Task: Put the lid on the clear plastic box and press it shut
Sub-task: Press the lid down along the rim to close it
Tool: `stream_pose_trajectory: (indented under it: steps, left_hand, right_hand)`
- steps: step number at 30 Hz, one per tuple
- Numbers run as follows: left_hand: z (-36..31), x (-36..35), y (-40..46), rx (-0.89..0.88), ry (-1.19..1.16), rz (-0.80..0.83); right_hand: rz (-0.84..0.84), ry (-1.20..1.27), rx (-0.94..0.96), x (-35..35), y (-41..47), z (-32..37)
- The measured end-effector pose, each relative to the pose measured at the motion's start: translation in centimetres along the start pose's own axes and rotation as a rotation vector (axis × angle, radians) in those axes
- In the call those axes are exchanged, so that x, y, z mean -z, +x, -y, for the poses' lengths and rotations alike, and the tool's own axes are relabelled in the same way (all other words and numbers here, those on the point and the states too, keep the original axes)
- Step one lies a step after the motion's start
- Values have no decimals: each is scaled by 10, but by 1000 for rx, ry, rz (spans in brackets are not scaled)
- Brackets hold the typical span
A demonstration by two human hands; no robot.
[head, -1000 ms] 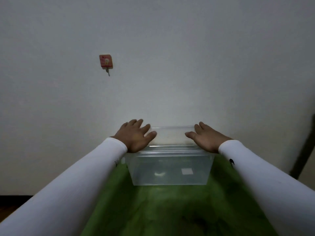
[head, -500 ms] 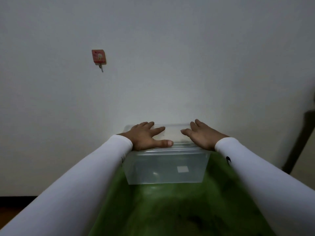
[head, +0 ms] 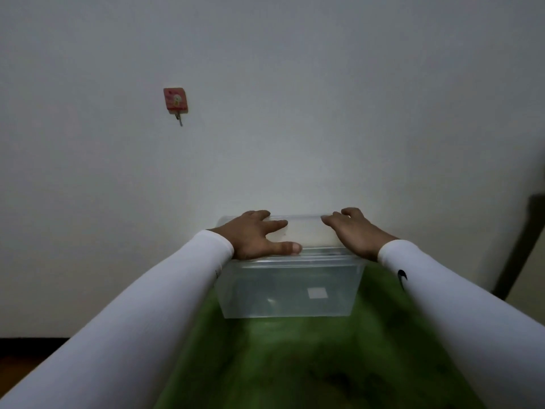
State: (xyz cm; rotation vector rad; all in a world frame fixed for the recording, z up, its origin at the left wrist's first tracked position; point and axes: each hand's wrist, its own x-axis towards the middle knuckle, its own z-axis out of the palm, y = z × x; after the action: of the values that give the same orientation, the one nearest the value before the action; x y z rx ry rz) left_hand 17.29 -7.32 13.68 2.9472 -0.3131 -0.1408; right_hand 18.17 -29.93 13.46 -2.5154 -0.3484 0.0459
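Box [head: 290, 290] of clear plastic sits on green cloth [head: 295, 355] just before me, its far side against a white wall [head: 295, 113]; both my arms in white sleeves [head: 147, 314] reach over the cloth to it; lid [head: 303, 234] lies flat on top of the box; my left hand [head: 255, 236] rests palm down on the lid's left end, fingers spread wide, thumb along the near edge; my right hand [head: 352, 234] lies flat on the right end, fingers curled over the far edge; higher on the wall, to the left, hangs a small pink hook [head: 175, 100].
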Motion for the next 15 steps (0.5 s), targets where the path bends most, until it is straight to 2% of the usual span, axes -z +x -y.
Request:
stream_pose_trajectory:
  steps: [9, 15]
  left_hand:
    - [-3, 8, -5, 27, 30, 29]
    - [1, 11, -19, -55, -18, -128]
  right_hand:
    - [-33, -225, 29, 4, -5, 1]
    - [-86, -41, 24, 11, -11, 8]
